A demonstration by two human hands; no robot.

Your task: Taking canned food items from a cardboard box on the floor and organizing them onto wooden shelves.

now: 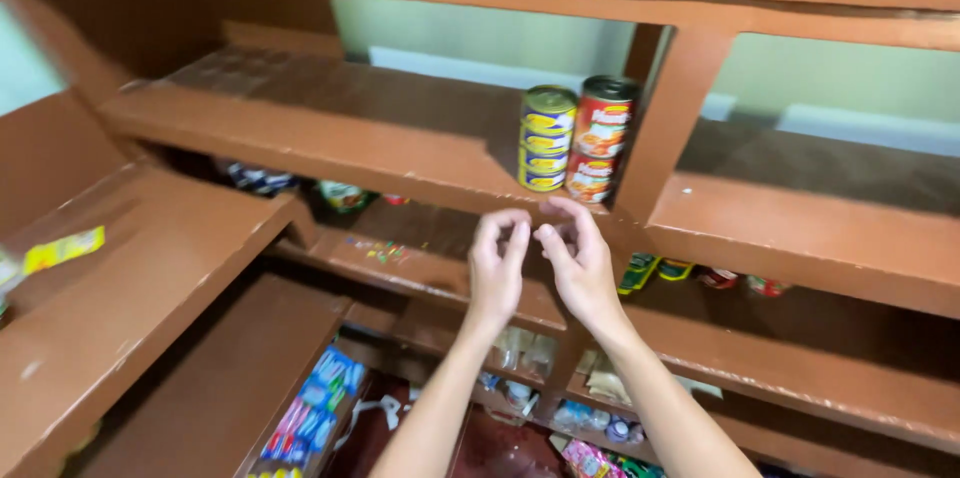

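Both my hands are raised in front of a brown wooden shelf (330, 133). My left hand (496, 263) and my right hand (574, 256) are close together, fingers loosely curled and apart, holding nothing. Just above them on the shelf stand two stacks of tins: a yellow and blue stack (546, 138) and, touching it on the right, a red stack (602, 138). The hands are just below the tins and not touching them. A wooden upright post (668, 118) stands right of the red tins.
Lower shelves hold packets and sachets (345, 196), green and red packs (700, 276) and bottles (520, 353). A side shelf on the left (150, 268) carries a yellow wrapper (62, 250). Colourful sachet packs (315, 408) sit at the bottom.
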